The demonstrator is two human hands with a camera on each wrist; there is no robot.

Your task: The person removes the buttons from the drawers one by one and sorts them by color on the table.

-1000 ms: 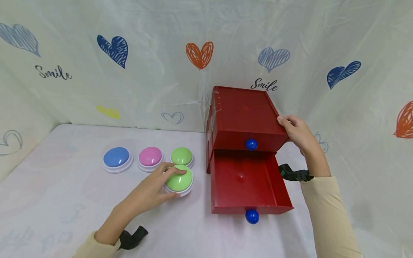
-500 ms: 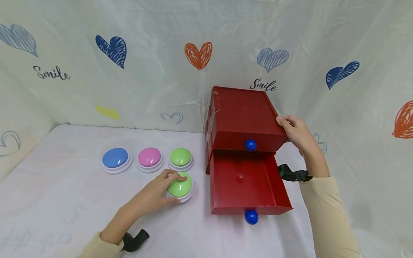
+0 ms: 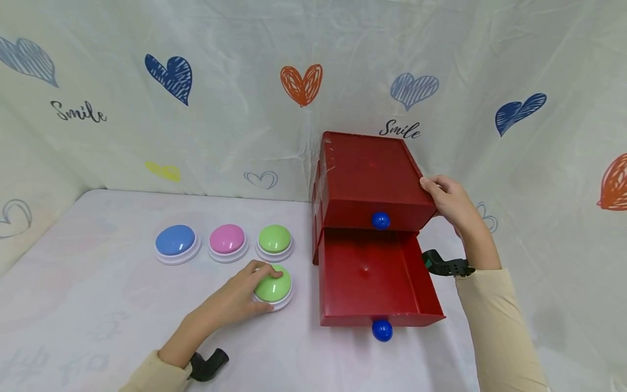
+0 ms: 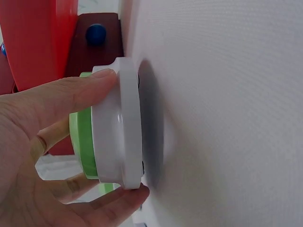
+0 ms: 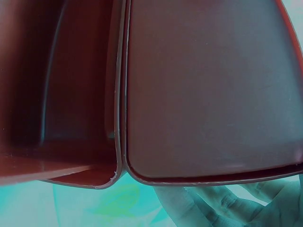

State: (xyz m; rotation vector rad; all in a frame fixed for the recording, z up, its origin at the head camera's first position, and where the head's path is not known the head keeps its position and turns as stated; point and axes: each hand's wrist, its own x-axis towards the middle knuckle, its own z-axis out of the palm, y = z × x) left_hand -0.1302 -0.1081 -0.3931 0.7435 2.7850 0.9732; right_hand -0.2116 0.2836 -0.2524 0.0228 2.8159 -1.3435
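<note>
My left hand (image 3: 240,296) grips a green push button (image 3: 273,287) by its white round base, thumb on the near side and fingers over the far side. In the left wrist view the base (image 4: 131,123) faces the white tabletop close by, with a shadow beside it. At the right, my right hand (image 3: 453,201) holds the upper right edge of a red two-drawer cabinet (image 3: 369,169), thumb on top. Its lower drawer (image 3: 364,286) is pulled out, with nothing inside; the upper one is closed. In the right wrist view some fingers (image 5: 222,201) show past the cabinet's side.
Behind the held button stand a second green button (image 3: 274,238), a pink button (image 3: 227,238) and a blue button (image 3: 175,240) in a row. A blue knob (image 3: 382,330) juts from the open drawer's front. A white curtain (image 3: 220,136) with printed hearts hangs behind the table.
My left hand has brought the green button toward me, away from the second green button it overlapped. My right hand stays on the cabinet.
</note>
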